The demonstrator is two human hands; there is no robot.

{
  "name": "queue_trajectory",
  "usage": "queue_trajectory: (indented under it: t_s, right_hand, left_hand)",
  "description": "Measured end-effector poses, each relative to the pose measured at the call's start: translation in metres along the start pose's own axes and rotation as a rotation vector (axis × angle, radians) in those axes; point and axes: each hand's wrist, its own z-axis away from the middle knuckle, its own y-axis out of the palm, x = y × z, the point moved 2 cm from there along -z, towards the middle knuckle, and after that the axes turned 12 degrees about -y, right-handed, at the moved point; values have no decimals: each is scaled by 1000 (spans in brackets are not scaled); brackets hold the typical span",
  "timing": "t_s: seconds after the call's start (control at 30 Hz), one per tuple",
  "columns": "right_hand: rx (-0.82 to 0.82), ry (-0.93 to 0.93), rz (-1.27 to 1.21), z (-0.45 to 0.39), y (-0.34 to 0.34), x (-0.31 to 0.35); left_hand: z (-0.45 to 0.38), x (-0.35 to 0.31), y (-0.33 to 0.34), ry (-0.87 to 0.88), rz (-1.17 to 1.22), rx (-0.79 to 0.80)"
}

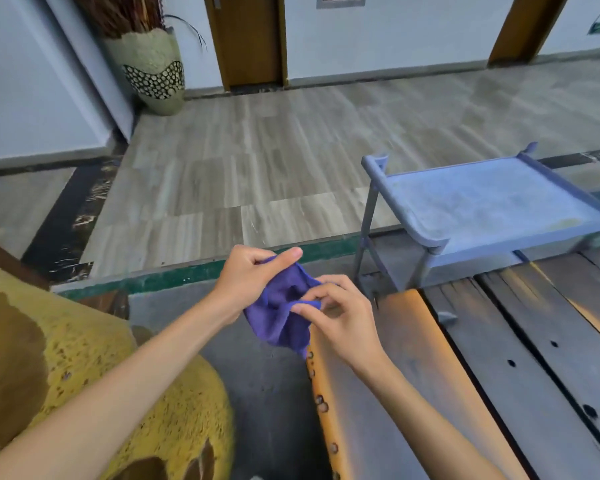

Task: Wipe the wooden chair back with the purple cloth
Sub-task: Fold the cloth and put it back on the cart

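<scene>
Head view: the left hand (pixel 248 271) pinches the cloth's (pixel 281 313) upper edge between thumb and curled fingers; the right hand (pixel 340 310) pinches its right edge. The cloth hangs between them, just above the chair (pixel 395 375) slats' near end. A grey cart (pixel 482 202) stands beyond. The green wall sign (pixel 599 27) is too small to read.

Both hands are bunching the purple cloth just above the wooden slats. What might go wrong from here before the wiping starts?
1. The left hand and right hand only pinch edges of the purple cloth, so it may slip and drop to the floor.
2. The hanging corner might snag on the round studs along the wooden slat.
3. A bunched cloth would likely wipe unevenly.
</scene>
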Motion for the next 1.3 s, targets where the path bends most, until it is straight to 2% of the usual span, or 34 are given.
queue_trajectory:
  t_s: [0.2, 0.33, 0.5, 0.57, 0.63, 0.77, 0.87, 0.93, 1.1, 1.2, 1.3]
  right_hand:
    - [-70, 24, 43, -28, -19, -46]
    - [-118, 62, 75, -53, -20, -74]
    - [-116, 81, 136, -107, -9, -110]
    - [-124, 115, 178, -139, -5, -126]
    - [-143, 134, 204, -170, 0, -140]
    - [-56, 176, 262, -224, 12, -164]
    - [-33, 155, 379, -266, 19, -183]
    - [-71, 184, 405, -292, 19, -193]
    - [-191, 384, 190, -354, 18, -230]
    - [-255, 396, 142, -396, 14, -256]
    - [-300, 335, 182, -434, 8, -278]
  left_hand:
    - [-73, 10, 8, -61, -86, 126]
    - [-126, 14, 7, -31, -201, 320]
    - [-204, 24, -9, -102, -354, 657]
    - [-242, 25, -22, -124, -421, 726]
    - [-280, 22, -38, -126, -502, 737]
    - [-349, 12, -63, -110, -648, 717]
    - [-397, -6, -70, -98, -585, 745]
    - [-423, -22, -70, -27, -551, 741]
    - [-492, -59, -70, 134, -621, 642]
    - [-539, -79, -63, 141, -517, 605]
    - [-587, -91, -52, 56, -285, 668]
